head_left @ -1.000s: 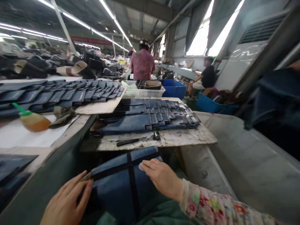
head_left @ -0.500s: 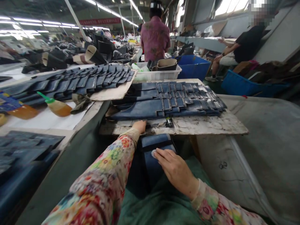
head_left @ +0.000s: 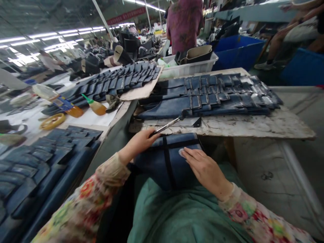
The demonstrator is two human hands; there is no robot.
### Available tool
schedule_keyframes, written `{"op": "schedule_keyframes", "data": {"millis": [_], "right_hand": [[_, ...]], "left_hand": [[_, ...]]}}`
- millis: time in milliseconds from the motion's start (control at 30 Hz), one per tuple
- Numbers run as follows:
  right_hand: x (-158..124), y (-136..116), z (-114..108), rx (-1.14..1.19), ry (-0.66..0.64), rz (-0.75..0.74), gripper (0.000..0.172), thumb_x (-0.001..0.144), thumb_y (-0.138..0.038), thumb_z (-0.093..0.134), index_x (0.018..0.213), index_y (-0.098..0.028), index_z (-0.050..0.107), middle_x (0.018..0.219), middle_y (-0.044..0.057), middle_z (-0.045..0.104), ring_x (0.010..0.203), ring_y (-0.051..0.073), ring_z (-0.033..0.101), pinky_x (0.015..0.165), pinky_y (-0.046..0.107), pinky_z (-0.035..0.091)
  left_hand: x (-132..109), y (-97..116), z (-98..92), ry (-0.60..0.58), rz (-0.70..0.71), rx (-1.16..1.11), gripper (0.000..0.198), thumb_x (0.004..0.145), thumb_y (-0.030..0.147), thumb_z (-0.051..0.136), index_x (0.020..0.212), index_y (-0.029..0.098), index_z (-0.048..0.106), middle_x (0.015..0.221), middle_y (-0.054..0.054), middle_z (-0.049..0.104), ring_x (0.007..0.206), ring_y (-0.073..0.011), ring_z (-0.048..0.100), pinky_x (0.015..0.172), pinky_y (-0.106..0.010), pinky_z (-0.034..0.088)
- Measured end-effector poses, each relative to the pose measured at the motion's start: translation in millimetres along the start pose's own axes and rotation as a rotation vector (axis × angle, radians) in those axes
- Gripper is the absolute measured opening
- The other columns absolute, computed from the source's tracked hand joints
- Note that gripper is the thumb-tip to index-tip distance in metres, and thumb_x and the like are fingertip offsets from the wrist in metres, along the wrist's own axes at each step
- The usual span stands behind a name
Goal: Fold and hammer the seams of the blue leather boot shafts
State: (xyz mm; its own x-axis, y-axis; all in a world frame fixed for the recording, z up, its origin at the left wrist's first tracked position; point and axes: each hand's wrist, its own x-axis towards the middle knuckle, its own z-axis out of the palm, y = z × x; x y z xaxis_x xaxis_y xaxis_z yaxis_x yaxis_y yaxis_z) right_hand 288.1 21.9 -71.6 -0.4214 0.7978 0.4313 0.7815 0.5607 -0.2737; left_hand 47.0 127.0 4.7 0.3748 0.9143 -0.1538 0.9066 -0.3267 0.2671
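Observation:
My left hand (head_left: 140, 143) is closed around the dark grip of a hammer (head_left: 168, 125) with a metal shaft; its dark head (head_left: 184, 114) hangs over the board's front edge. Across my lap lies a blue leather boot shaft (head_left: 155, 162) with crossing black strips (head_left: 167, 158). My right hand (head_left: 204, 168) rests on its right part, thumb and fingers pinched together. At those fingertips is a small, whitish, clear piece (head_left: 181, 152), too small to name. Beyond, overlapping blue leather pieces (head_left: 162, 109) lie on the worn board (head_left: 253, 125).
To the left are more blue leather pieces (head_left: 32, 165), a glue bottle with a green nozzle (head_left: 97, 107), a larger bottle (head_left: 68, 106) and a yellow tape roll (head_left: 52, 121). Behind the board stand a white crate (head_left: 189, 67), a blue bin (head_left: 235, 54) and a person (head_left: 183, 27).
My left hand has lifted the hammer off the board and drawn it back toward the boot shaft. My right hand stays on the leather. The view has tilted down and turned slightly left.

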Motion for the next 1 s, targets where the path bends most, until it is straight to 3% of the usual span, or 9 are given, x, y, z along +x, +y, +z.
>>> {"op": "schedule_keyframes", "data": {"millis": [100, 167, 300, 400, 533, 667, 733, 833, 1000], "right_hand": [[-8.4, 2.1, -2.9, 0.014, 0.018, -0.003, 0.039, 0.091, -0.014, 0.041, 0.128, -0.018, 0.051, 0.125, 0.007, 0.056, 0.109, 0.019, 0.053, 0.096, 0.036, 0.047], [-11.9, 2.8, -3.3, 0.019, 0.025, -0.003, 0.038, 0.092, -0.015, 0.041, 0.128, -0.017, 0.051, 0.125, 0.007, 0.056, 0.11, 0.019, 0.052, 0.097, 0.036, 0.046], [-13.8, 3.1, -2.4, 0.016, 0.03, -0.008, 0.037, 0.092, -0.014, 0.04, 0.127, -0.016, 0.052, 0.125, 0.007, 0.056, 0.11, 0.019, 0.051, 0.096, 0.036, 0.047], [-14.7, 3.3, -2.7, 0.014, 0.031, -0.015, 0.037, 0.092, -0.015, 0.04, 0.128, -0.016, 0.05, 0.126, 0.007, 0.055, 0.111, 0.019, 0.051, 0.097, 0.037, 0.046], [-17.4, 3.1, -4.8, 0.002, 0.023, -0.006, 0.037, 0.093, -0.015, 0.039, 0.128, -0.018, 0.05, 0.125, 0.007, 0.056, 0.111, 0.02, 0.051, 0.097, 0.037, 0.046], [-19.6, 2.3, -5.4, -0.001, 0.033, -0.002, 0.038, 0.092, -0.016, 0.04, 0.129, -0.018, 0.05, 0.125, 0.007, 0.056, 0.111, 0.019, 0.051, 0.097, 0.036, 0.046], [-20.0, 1.8, -5.1, 0.001, 0.042, 0.005, 0.038, 0.092, -0.016, 0.041, 0.129, -0.018, 0.05, 0.124, 0.008, 0.056, 0.111, 0.019, 0.052, 0.096, 0.036, 0.047], [-19.8, 1.2, -4.8, 0.0, 0.039, 0.023, 0.038, 0.092, -0.015, 0.041, 0.128, -0.018, 0.051, 0.123, 0.008, 0.057, 0.11, 0.019, 0.052, 0.094, 0.036, 0.048], [-19.3, 0.6, -5.6, -0.006, 0.012, 0.02, 0.037, 0.092, -0.015, 0.041, 0.128, -0.017, 0.051, 0.125, 0.007, 0.056, 0.111, 0.02, 0.051, 0.096, 0.037, 0.047]], "left_hand": [[-70.7, -19.4, -4.8, -0.022, -0.172, -0.227, 0.046, 0.085, 0.055, 0.035, 0.094, 0.018, 0.059, 0.077, -0.001, 0.063, 0.072, -0.0158, 0.058, 0.066, -0.023, 0.044], [-106.7, -21.6, -1.9, -0.02, -0.265, -0.342, 0.045, 0.081, 0.056, 0.04, 0.094, 0.018, 0.061, 0.074, -0.001, 0.062, 0.068, -0.0157, 0.056, 0.063, -0.023, 0.044], [-146.1, -10.2, 13.2, 0.105, -0.405, -0.592, 0.049, 0.079, 0.06, 0.041, 0.096, 0.018, 0.059, 0.06, 0.001, 0.053, 0.053, -0.0124, 0.048, 0.048, -0.021, 0.037], [-153.6, -4.7, 28.2, 0.152, -0.419, -0.566, 0.044, 0.083, 0.057, 0.037, 0.096, 0.02, 0.056, 0.061, 0.001, 0.053, 0.054, -0.0129, 0.05, 0.051, -0.021, 0.038], [-151.2, -5.1, 36.0, -0.016, -0.402, -0.38, 0.034, 0.085, 0.051, 0.038, 0.088, 0.022, 0.057, 0.07, 0.0, 0.062, 0.066, -0.0167, 0.058, 0.063, -0.023, 0.042], [-151.9, -3.6, 29.3, 0.127, -0.365, -0.416, 0.039, 0.087, 0.052, 0.033, 0.096, 0.022, 0.055, 0.07, 0.001, 0.06, 0.065, -0.0153, 0.056, 0.061, -0.022, 0.041], [-151.9, -3.0, 30.1, 0.111, -0.356, -0.428, 0.039, 0.087, 0.052, 0.032, 0.094, 0.021, 0.054, 0.068, 0.001, 0.059, 0.063, -0.015, 0.055, 0.06, -0.022, 0.041], [-149.8, -4.3, 36.4, -0.005, -0.371, -0.393, 0.036, 0.087, 0.051, 0.035, 0.088, 0.021, 0.055, 0.069, 0.001, 0.06, 0.064, -0.0159, 0.057, 0.062, -0.023, 0.042], [-151.3, -1.9, 39.8, 0.117, -0.352, -0.465, 0.039, 0.088, 0.052, 0.033, 0.099, 0.021, 0.053, 0.076, 0.0, 0.062, 0.069, -0.0156, 0.058, 0.063, -0.022, 0.042]]}}
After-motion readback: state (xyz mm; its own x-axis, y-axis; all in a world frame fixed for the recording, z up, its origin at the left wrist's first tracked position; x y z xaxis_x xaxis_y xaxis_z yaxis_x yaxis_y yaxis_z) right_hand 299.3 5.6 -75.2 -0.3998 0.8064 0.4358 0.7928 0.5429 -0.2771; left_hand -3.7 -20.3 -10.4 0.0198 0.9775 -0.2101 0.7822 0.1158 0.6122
